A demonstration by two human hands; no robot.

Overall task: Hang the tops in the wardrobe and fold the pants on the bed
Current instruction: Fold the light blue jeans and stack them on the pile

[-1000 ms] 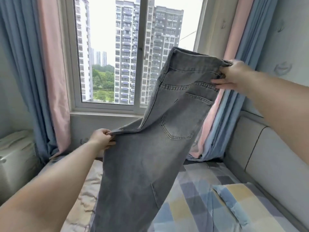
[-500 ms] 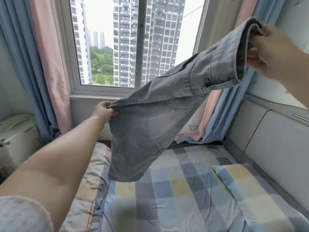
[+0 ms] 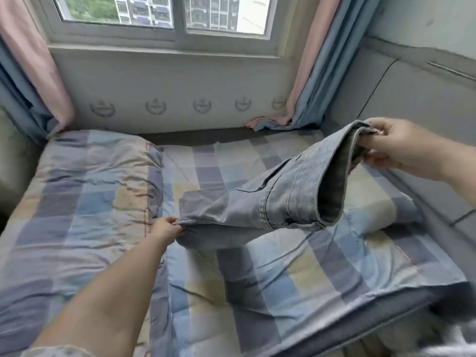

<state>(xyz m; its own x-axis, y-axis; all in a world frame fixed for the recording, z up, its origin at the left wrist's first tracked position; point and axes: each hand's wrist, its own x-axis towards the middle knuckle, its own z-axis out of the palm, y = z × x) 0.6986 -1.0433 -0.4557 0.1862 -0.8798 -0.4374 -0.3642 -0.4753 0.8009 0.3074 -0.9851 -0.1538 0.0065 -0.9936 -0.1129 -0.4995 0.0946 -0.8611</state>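
A pair of grey jeans (image 3: 260, 204) stretches across the middle of the bed (image 3: 270, 287), folded lengthwise. My left hand (image 3: 168, 229) pinches the fold of the legs low against the checked sheet. My right hand (image 3: 401, 148) grips the waistband end, lifted above the bed at the right, so the waist opening gapes toward me. The lower part of the jeans sags onto the sheet between the two hands.
A checked quilt (image 3: 77, 210) lies bunched on the bed's left half. A pillow (image 3: 373, 202) sits under the jeans at the right, beside the padded headboard (image 3: 401, 99). Curtains (image 3: 309, 73) hang at both sides of the window (image 3: 164, 19).
Both hands have come down from window height to the bed, carrying the jeans. The legs now rest on the sheet. My view has tilted downward.
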